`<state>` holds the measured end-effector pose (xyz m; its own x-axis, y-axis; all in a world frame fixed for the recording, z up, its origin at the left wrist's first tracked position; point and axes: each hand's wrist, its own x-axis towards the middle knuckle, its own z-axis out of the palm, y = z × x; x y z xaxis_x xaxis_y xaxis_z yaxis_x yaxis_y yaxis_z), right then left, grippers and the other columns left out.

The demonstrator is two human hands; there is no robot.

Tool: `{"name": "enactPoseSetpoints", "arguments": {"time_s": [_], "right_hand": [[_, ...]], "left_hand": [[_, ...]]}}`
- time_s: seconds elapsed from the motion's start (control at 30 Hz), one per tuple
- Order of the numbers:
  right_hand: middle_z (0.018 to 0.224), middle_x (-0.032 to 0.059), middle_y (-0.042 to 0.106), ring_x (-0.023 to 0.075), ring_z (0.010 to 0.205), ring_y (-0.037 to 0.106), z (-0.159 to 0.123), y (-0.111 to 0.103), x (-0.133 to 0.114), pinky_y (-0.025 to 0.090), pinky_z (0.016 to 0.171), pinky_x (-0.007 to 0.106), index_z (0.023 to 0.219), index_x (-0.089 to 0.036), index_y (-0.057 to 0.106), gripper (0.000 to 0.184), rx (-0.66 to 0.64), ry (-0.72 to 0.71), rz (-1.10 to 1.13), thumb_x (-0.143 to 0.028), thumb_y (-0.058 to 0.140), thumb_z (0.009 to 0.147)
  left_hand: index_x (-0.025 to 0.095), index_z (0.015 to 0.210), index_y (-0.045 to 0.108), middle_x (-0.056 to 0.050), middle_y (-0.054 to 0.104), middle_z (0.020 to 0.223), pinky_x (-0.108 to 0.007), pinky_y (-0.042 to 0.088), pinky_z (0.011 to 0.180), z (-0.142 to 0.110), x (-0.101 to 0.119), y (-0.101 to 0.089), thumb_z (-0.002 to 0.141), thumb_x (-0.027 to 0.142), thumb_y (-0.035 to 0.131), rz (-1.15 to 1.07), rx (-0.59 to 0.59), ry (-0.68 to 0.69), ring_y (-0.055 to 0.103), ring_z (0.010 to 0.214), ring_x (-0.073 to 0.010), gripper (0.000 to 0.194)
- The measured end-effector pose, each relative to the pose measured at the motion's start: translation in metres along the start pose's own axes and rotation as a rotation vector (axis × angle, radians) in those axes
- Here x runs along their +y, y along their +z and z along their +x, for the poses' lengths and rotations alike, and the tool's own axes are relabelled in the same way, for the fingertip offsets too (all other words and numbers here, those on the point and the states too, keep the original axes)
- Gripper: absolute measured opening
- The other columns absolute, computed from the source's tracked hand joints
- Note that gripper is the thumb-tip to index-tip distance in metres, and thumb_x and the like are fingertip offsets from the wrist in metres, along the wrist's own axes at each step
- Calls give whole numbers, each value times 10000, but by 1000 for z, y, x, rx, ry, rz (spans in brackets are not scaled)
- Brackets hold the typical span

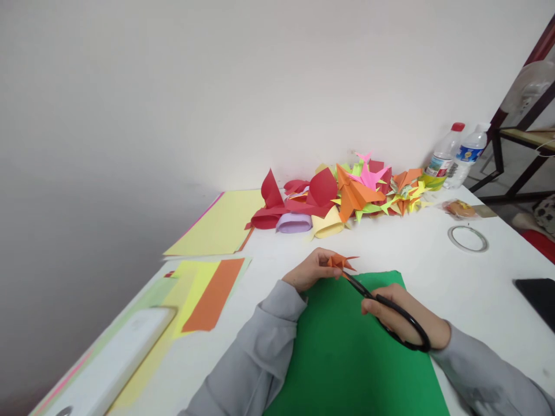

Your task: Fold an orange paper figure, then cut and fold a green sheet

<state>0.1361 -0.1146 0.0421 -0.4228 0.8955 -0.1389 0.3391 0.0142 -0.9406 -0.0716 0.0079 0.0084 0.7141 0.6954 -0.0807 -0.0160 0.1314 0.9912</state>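
My left hand (313,270) pinches a small folded orange paper piece (340,262) with pointed ends, above the far edge of a green sheet (347,346). Black-handled scissors (405,320) are in my right hand (396,315), its fingers wrapped around the handles. Their blades point up and left and meet the underside of the orange paper. Whether the blades have cut into it cannot be made out. The green sheet lies flat on the white table beneath both hands.
Folded paper shapes (329,199) pile against the wall. Yellow sheets (217,225) and coloured strips (212,294) lie left, near a white device (117,358). To the right are a tape roll (451,238), two bottles (466,156), a wrapped snack (459,208) and a black object (537,297).
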Motion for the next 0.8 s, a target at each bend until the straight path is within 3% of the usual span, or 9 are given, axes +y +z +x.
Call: {"name": "enactPoseSetpoints", "arguments": {"time_s": [0.3, 0.8], "right_hand": [[482, -62, 334, 73, 439, 284, 0, -1, 0, 196, 406, 230, 602, -202, 409, 544, -8, -5, -7, -685, 453, 849], [512, -63, 282, 75, 462, 272, 1, -3, -5, 200, 418, 222, 577, -211, 339, 562, 7, 36, -34, -699, 475, 820]], "left_hand": [[137, 863, 770, -64, 722, 737, -259, 423, 636, 1, -3, -2, 575, 368, 848, -32, -16, 14, 589, 640, -147, 377], [130, 843, 764, -40, 693, 661, -238, 410, 599, 0, 2, 2, 570, 341, 848, -59, 43, 0, 566, 588, -123, 355]]}}
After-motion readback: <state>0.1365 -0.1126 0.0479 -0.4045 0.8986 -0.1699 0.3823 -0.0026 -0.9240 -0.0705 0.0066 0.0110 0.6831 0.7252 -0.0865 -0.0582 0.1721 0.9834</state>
